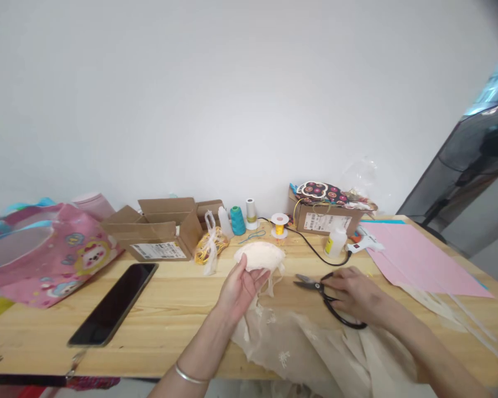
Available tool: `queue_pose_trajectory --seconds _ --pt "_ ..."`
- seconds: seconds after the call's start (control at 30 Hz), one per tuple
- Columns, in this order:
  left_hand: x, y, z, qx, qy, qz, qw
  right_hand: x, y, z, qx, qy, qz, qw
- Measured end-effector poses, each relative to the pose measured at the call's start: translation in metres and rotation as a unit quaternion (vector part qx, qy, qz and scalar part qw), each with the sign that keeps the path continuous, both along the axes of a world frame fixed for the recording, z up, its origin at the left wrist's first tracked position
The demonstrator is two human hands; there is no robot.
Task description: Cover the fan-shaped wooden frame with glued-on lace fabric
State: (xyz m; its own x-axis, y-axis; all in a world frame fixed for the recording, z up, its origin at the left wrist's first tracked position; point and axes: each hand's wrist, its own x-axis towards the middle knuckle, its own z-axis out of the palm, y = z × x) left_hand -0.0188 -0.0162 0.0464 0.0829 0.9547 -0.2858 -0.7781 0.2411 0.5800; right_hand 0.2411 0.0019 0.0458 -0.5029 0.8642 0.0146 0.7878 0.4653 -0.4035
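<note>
My left hand (239, 287) grips a pale cream, padded oval piece of fabric (259, 255) from below, thumb at its near side. Thin strips of cloth trail from its right edge. In my right hand (352, 293) is a pair of scissors (311, 283) with black handles; the blades point left and stand slightly apart, a short way from the padded piece. Sheer beige fabric (290, 345) with small embroidered motifs spreads below both hands and hangs over the table's front edge.
A phone (114, 304) and a pink bag (62, 254) lie left. Behind stand an open cardboard box (157, 229), a teal thread cone (237, 221), a yellow thread spool (279, 225), another box (323, 217) and a bottle (335, 243). A glue gun (365, 242) and pink sheets (423, 260) lie right.
</note>
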Motion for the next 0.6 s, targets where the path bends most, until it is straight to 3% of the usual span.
queue_pose_trajectory --seconds 0.1,0.13,0.23,0.37,0.5,0.6 --pt "0.007 0.009 0.004 0.074 0.031 -0.016 0.997 -0.028 0.016 0.016 0.001 0.146 -0.063 0.987" --pt "0.010 0.014 0.004 0.096 0.041 -0.024 0.994 -0.041 0.022 0.018 -0.052 0.221 -0.058 0.972" --pt "0.019 0.029 0.002 0.129 0.076 -0.046 0.988 -0.079 0.040 0.012 -0.159 0.424 -0.057 0.890" --pt "0.017 0.043 -0.006 0.146 0.178 -0.037 0.972 -0.105 0.050 -0.011 -0.134 0.472 -0.102 0.865" --pt "0.010 0.043 -0.018 0.112 0.292 0.034 0.949 -0.105 0.047 -0.026 -0.120 0.470 -0.115 0.867" --pt "0.009 0.040 -0.025 0.102 0.310 0.061 0.943 -0.102 0.045 -0.027 -0.110 0.465 -0.099 0.873"
